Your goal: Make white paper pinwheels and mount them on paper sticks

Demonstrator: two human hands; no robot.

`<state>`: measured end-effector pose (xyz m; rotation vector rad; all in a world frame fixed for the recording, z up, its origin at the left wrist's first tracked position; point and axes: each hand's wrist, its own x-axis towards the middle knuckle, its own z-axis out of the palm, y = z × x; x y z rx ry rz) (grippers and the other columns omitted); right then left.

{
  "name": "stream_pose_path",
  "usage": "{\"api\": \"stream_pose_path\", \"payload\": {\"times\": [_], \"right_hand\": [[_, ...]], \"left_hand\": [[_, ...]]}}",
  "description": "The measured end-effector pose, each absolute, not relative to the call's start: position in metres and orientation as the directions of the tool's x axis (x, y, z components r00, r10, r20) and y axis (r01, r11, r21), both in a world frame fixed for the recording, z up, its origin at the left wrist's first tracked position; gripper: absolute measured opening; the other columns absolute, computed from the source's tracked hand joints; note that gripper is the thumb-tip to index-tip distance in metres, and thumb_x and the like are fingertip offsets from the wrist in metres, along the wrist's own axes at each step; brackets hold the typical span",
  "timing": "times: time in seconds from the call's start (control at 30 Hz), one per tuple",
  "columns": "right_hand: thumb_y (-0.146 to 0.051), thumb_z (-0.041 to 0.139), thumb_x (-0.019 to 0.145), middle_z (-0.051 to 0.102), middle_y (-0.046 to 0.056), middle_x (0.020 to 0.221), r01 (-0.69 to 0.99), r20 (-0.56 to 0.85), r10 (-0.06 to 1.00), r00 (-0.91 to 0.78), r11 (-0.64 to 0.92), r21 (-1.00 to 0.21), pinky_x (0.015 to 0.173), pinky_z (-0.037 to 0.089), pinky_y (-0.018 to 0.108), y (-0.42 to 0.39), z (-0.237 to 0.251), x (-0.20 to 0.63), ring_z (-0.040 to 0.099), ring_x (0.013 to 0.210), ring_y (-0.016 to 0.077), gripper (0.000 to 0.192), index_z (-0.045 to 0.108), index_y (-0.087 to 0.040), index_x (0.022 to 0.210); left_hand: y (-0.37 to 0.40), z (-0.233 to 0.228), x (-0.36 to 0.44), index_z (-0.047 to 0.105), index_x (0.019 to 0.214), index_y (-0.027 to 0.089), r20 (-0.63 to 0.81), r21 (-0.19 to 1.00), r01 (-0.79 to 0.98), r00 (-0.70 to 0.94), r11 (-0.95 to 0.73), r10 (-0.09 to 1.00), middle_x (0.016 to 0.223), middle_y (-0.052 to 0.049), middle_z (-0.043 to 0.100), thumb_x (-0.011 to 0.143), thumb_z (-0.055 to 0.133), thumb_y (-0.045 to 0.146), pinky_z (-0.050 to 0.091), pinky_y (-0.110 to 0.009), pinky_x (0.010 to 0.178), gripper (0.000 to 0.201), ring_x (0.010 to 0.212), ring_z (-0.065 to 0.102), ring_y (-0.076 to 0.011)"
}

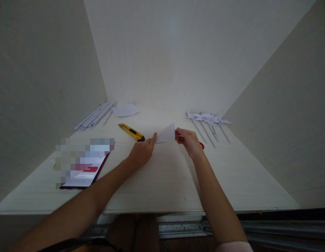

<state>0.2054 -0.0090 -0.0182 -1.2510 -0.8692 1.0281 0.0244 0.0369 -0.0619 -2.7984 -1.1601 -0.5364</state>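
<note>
Far left, near side: panel [85,178], dark edge, partly pixelated, flat on the table [162,189]. Behind it, by the left wall: white sticks [95,117], bunched. Sheet [125,110] just beside their far ends. Knife [131,131], yellow/black, lies slanted, tip to upper left, butt just beside the left hand [142,152]. Left hand: index extended onto the left corner of the paper [167,135], can't tell if thumb and fingers grip it. Paper is mid-table, between the hands, tapering leftward. Right hand [189,141]: fingertips bunched at its right edge, can't tell if pinching. Red item [202,145] peeks out beside it, mostly hidden. Right: paper-topped sticks [208,119] in a row, tops toward back wall.
</note>
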Motion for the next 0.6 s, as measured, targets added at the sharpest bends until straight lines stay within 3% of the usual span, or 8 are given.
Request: {"api": "stream_pose_path", "payload": {"times": [0.13, 0.23, 0.3, 0.37, 0.47, 0.53, 0.6], "right_hand": [[-0.052, 0.058, 0.068, 0.053, 0.002, 0.054, 0.021, -0.038, 0.957, 0.286, -0.046, -0.999, 0.048, 0.030, 0.025, -0.006, -0.026, 0.210, 0.044, 0.048, 0.0093, 0.040, 0.057, -0.015, 0.053], [-0.045, 0.062, 0.066, 0.047, -0.002, 0.049, 0.121, 0.031, 0.965, 0.261, -0.001, -0.993, 0.048, 0.029, 0.024, -0.003, -0.033, 0.215, 0.040, 0.047, 0.0080, 0.035, 0.052, -0.016, 0.049], [-0.042, 0.062, 0.067, 0.046, -0.003, 0.050, 0.137, 0.075, 0.966, 0.248, 0.042, -0.990, 0.049, 0.028, 0.024, -0.001, -0.036, 0.219, 0.039, 0.048, 0.0080, 0.032, 0.053, -0.016, 0.051], [-0.042, 0.061, 0.068, 0.046, -0.003, 0.050, 0.152, 0.103, 0.966, 0.238, 0.068, -0.986, 0.050, 0.028, 0.024, 0.000, -0.037, 0.222, 0.039, 0.049, 0.0081, 0.031, 0.054, -0.016, 0.052], [-0.040, 0.060, 0.069, 0.049, -0.003, 0.053, 0.159, 0.101, 0.978, 0.183, 0.072, -0.985, 0.052, 0.029, 0.024, -0.002, -0.035, 0.221, 0.040, 0.051, 0.0085, 0.028, 0.057, -0.016, 0.055], [-0.040, 0.059, 0.071, 0.050, -0.002, 0.055, 0.180, 0.098, 0.986, 0.134, 0.073, -0.981, 0.054, 0.030, 0.024, -0.004, -0.032, 0.216, 0.041, 0.052, 0.0086, 0.027, 0.060, -0.016, 0.059], [-0.040, 0.058, 0.072, 0.050, -0.002, 0.054, 0.217, 0.099, 0.991, 0.085, 0.079, -0.973, 0.053, 0.030, 0.024, -0.005, -0.030, 0.210, 0.041, 0.052, 0.0087, 0.027, 0.060, -0.015, 0.061]], "left_hand": [[0.033, -0.060, 0.027, 0.032, 0.134, 0.004, 0.336, -0.015, 0.680, 0.694, -0.733, 0.637, 0.086, -0.015, 0.064, 0.079, 0.027, 0.002, 0.048, -0.029, 0.064, 0.055, 0.068, 0.061, -0.0183], [0.033, -0.061, 0.028, 0.031, 0.134, 0.001, 0.352, 0.061, 0.622, 0.719, -0.781, 0.600, 0.090, -0.016, 0.064, 0.075, 0.031, 0.001, 0.047, -0.036, 0.076, 0.058, 0.079, 0.061, -0.0211], [0.036, -0.063, 0.028, 0.032, 0.133, 0.000, 0.390, 0.218, 0.584, 0.683, -0.782, 0.618, 0.098, -0.017, 0.064, 0.070, 0.036, 0.001, 0.043, -0.039, 0.086, 0.063, 0.088, 0.060, -0.0227], [0.039, -0.062, 0.028, 0.036, 0.131, 0.002, 0.400, 0.454, 0.522, 0.604, -0.722, 0.689, 0.104, -0.016, 0.063, 0.065, 0.039, 0.002, 0.042, -0.039, 0.090, 0.066, 0.094, 0.059, -0.0222], [0.041, -0.054, 0.028, 0.048, 0.122, 0.008, 0.302, 0.818, 0.264, 0.558, -0.511, 0.773, 0.095, -0.011, 0.067, 0.064, 0.041, 0.006, 0.048, -0.033, 0.080, 0.058, 0.086, 0.063, -0.0188], [0.040, -0.048, 0.029, 0.055, 0.112, 0.008, 0.212, 0.945, 0.054, 0.646, -0.321, 0.734, 0.082, -0.009, 0.069, 0.072, 0.039, 0.014, 0.050, -0.029, 0.068, 0.043, 0.073, 0.065, -0.0169], [0.038, -0.045, 0.030, 0.059, 0.099, 0.007, 0.147, 0.986, -0.055, 0.737, -0.158, 0.659, 0.075, -0.010, 0.068, 0.081, 0.037, 0.025, 0.048, -0.024, 0.054, 0.033, 0.060, 0.064, -0.0149]]}}
